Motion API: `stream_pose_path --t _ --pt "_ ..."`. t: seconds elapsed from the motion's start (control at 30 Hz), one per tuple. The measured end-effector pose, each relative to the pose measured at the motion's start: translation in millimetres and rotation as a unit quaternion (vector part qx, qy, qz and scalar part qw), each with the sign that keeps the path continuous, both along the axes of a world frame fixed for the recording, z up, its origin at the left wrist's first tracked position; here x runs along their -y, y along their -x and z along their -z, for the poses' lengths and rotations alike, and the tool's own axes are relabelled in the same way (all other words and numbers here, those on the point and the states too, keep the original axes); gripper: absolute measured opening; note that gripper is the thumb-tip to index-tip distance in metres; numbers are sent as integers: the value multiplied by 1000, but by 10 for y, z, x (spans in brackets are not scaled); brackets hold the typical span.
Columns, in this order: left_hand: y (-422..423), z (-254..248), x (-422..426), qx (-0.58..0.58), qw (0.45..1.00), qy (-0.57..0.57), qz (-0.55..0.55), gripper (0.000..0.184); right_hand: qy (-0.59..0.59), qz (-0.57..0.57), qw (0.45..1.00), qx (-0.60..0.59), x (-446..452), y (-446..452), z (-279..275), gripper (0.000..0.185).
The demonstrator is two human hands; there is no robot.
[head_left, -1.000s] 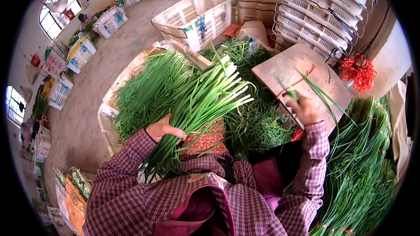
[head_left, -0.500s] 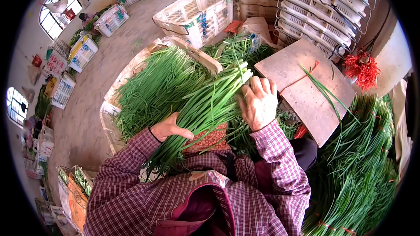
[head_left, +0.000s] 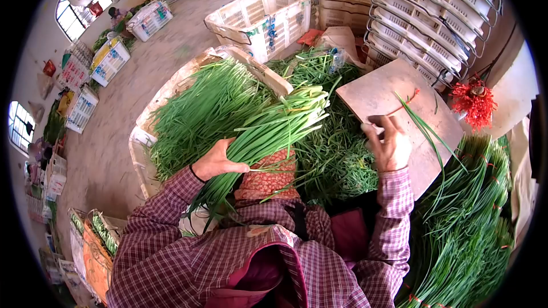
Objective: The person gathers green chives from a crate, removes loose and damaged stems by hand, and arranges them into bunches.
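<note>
A bunch of garlic chives (head_left: 279,122) lies slanted across my lap, its pale stem ends pointing up and right. My left hand (head_left: 220,161) is wrapped round its lower part, thumb on top. At the left edge of a flat board (head_left: 414,137), my right hand (head_left: 391,144) has its fingers curled in a pinch at the lower end of a thin red tie (head_left: 406,101). The fingertips partly hide that end. A few loose chive leaves (head_left: 428,125) lie on the board beside the tie.
A crate (head_left: 142,137) of loose chives (head_left: 205,108) stands to the left. Trimmed greens (head_left: 342,165) lie below the board. Tied chive bunches (head_left: 462,228) are piled at right. Red ties (head_left: 474,100) hang above them. Stacked crates (head_left: 428,23) stand behind, near another crate (head_left: 262,23).
My right hand has let go of the stem ends and moved right and down to the board's edge, at the red tie. My left hand still holds the bunch.
</note>
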State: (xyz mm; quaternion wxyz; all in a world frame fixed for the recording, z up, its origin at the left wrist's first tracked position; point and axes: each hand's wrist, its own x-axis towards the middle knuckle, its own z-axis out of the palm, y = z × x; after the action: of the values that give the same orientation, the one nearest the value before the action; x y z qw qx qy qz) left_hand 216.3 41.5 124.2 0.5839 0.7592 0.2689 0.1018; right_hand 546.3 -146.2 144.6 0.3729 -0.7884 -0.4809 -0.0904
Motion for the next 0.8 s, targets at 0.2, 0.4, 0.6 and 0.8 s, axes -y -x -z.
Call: stream_pose_path --t 0.2,0.4,0.6,0.8 --pt "-129 -86 52 4 990 -143 8 67 -80 -66 981 -164 -343 577 -105 39" --pt "-184 -53 -16 -34 943 -329 -33 63 -110 -102 947 -284 -473 546 100 19" --pt "-64 -143 -105 -63 876 -470 -85 61 -136 55 989 6 -259 -116 379 12" --pt "-107 -156 -111 -76 862 -491 -101 59 -24 -25 999 28 -101 270 54 32"
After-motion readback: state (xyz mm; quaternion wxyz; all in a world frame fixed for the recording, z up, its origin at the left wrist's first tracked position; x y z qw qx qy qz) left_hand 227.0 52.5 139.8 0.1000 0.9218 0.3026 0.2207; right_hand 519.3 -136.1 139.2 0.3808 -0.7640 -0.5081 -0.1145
